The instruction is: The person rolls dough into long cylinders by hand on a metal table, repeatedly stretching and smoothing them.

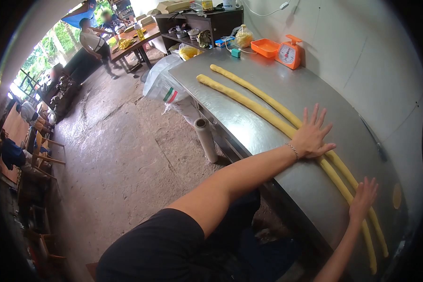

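Observation:
Two long yellow dough ropes, a near one point(249, 104) and a far one point(260, 93), lie side by side along the steel table point(348, 110). My left hand point(313, 135), with a bracelet at its wrist, rests flat over the middle of both ropes, fingers spread. Further down at the right, my right hand point(363, 199) lies over the ropes with fingers stretched out. It covers part of them; both ropes show again past it, towards the table's right end.
An orange scale point(289, 52) and an orange tray point(265, 48) stand by the wall. A knife-like tool point(373, 134) and a thin yellowish piece point(397, 196) lie beyond the ropes. Plastic bags point(162, 80) and an upright roll point(205, 140) are left of the table. Several people are farther off.

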Action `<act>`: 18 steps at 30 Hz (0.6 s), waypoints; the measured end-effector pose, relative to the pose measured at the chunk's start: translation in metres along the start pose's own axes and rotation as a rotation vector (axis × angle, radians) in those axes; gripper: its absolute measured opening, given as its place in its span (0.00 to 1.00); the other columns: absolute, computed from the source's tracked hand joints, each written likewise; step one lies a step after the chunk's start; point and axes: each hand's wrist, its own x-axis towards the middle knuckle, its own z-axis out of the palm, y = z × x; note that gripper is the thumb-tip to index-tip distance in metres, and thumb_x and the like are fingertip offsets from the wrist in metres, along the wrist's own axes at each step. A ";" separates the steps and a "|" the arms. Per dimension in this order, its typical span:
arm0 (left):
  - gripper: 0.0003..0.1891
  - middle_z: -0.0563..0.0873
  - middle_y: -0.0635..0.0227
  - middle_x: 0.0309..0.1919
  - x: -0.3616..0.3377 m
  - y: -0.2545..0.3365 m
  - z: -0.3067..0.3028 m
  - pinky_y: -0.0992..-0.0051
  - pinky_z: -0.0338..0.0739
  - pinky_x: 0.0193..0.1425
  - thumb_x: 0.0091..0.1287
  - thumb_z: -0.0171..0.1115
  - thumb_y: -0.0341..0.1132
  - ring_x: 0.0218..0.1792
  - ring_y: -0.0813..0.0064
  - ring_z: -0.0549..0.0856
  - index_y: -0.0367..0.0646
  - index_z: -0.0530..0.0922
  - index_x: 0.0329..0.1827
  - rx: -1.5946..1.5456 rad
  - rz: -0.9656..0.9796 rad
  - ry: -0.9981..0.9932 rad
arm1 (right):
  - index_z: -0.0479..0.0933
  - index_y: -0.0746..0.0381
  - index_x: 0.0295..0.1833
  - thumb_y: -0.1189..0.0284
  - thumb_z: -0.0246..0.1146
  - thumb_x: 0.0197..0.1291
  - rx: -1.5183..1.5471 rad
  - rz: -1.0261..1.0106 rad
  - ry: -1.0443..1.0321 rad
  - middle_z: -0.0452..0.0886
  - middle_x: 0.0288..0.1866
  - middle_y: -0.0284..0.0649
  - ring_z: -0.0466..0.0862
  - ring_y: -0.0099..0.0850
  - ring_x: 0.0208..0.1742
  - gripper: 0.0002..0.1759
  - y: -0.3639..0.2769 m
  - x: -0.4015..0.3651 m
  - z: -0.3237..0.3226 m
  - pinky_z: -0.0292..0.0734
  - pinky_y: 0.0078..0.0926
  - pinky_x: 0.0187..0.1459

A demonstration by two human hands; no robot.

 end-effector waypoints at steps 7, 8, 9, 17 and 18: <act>0.47 0.56 0.30 0.87 0.000 0.000 0.000 0.23 0.35 0.86 0.77 0.46 0.75 0.89 0.26 0.42 0.42 0.75 0.81 -0.008 -0.009 -0.011 | 0.74 0.58 0.81 0.41 0.39 0.88 0.029 0.009 -0.012 0.63 0.91 0.48 0.52 0.50 0.94 0.39 0.002 -0.001 0.002 0.44 0.56 0.91; 0.47 0.56 0.30 0.87 0.000 -0.001 0.001 0.23 0.36 0.86 0.77 0.46 0.75 0.89 0.26 0.42 0.42 0.75 0.80 -0.008 -0.009 -0.010 | 0.74 0.58 0.81 0.41 0.39 0.88 0.026 0.009 -0.015 0.63 0.91 0.48 0.52 0.50 0.93 0.39 0.002 -0.001 0.001 0.44 0.56 0.91; 0.47 0.56 0.30 0.87 0.000 0.000 -0.001 0.23 0.36 0.86 0.77 0.47 0.75 0.89 0.26 0.42 0.42 0.75 0.80 -0.015 -0.015 -0.018 | 0.75 0.59 0.81 0.41 0.39 0.88 0.023 0.009 -0.017 0.63 0.91 0.48 0.52 0.50 0.93 0.39 0.002 -0.001 0.001 0.44 0.56 0.91; 0.46 0.58 0.31 0.86 0.000 0.000 -0.003 0.23 0.36 0.86 0.77 0.47 0.75 0.89 0.26 0.42 0.41 0.78 0.77 0.000 -0.026 -0.046 | 0.76 0.59 0.80 0.41 0.39 0.88 0.054 0.027 -0.038 0.64 0.90 0.49 0.53 0.51 0.93 0.39 -0.001 -0.002 -0.003 0.44 0.56 0.91; 0.45 0.58 0.31 0.86 0.000 0.000 -0.003 0.23 0.36 0.86 0.77 0.48 0.75 0.89 0.26 0.42 0.41 0.78 0.76 -0.001 -0.023 -0.040 | 0.76 0.59 0.80 0.42 0.39 0.88 0.061 0.027 -0.036 0.64 0.90 0.49 0.53 0.51 0.93 0.39 0.000 -0.002 -0.002 0.44 0.56 0.91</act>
